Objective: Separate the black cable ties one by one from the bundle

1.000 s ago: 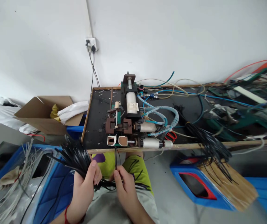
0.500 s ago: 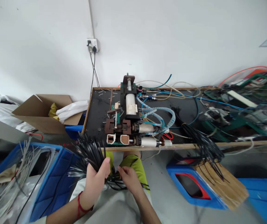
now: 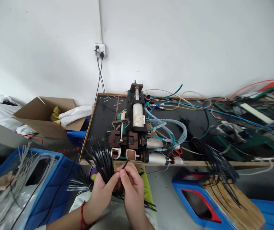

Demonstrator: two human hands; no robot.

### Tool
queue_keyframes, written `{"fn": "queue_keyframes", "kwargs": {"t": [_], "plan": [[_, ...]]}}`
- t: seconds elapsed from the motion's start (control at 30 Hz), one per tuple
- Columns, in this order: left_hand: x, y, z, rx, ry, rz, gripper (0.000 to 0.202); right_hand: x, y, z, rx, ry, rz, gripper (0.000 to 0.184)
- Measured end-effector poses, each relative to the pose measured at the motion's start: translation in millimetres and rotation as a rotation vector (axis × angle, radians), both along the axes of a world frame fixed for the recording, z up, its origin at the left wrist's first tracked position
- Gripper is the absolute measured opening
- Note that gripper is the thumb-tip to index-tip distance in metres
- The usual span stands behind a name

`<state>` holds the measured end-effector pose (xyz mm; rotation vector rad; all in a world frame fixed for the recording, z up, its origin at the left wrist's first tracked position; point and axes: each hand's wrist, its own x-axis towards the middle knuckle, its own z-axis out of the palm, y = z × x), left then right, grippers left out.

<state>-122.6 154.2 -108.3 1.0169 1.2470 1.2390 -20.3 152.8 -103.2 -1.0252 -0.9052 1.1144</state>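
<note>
- Head view, looking down over a seated person's lap: the left hand (image 3: 104,188) is wrapped around a bundle of black cables (image 3: 102,161), thumb on the near side, its fingers clamped on the bundle.
- The bundle's long axis runs up the view from that grip, leaning slightly left, with the loose ends fanned out at the front edge of the bench (image 3: 187,163).
- Just beside it, the right hand (image 3: 132,183) has thumb and fingertips together, pinching a single black cable (image 3: 125,164). The hands meet at the thumbs, or nearly so; contact is hard to tell.
- The pinched cable's short visible end points up and to the right, away from the bundle's lean. Its lower part is hidden behind the fingers, so whether it joins the bundle cannot be told.
- Straight beyond the fingers, on the bench, stands a machine with a white cylinder (image 3: 138,115). At its front are two white-rimmed brown blocks (image 3: 130,155), set side by side with a gap between them.
- The cable tip lies just short of the right-hand block, to the right of the gap; of the two hands, the right is nearer to it.
</note>
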Motion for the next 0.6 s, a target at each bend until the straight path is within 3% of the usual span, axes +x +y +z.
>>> {"fn": "queue_keyframes", "kwargs": {"t": [0.1,0.17,0.27,0.37,0.6], "plan": [[-11.9,5.6,4.1,0.057,-0.010,0.092,0.031,2.2,-4.2,-10.6,0.021,0.084,-0.118,0.026],[-19.2,11.0,4.3,0.060,-0.115,0.153,0.030,4.4,-7.4,-13.5,-0.013,0.076,-0.115,0.029],[-23.5,16.4,1.2,-0.011,-0.297,0.090,0.021,2.7,-9.4,-12.6,-0.072,-0.115,0.031,0.029],[-20.6,17.4,-1.1,-0.090,-0.256,0.024,0.030,-0.9,-6.4,-10.2,-0.055,-0.303,0.178,0.027],[-16.9,25.3,9.9,-0.015,-0.265,0.130,0.023,7.6,-6.9,-27.8,-0.139,-0.106,0.473,0.047]]}}
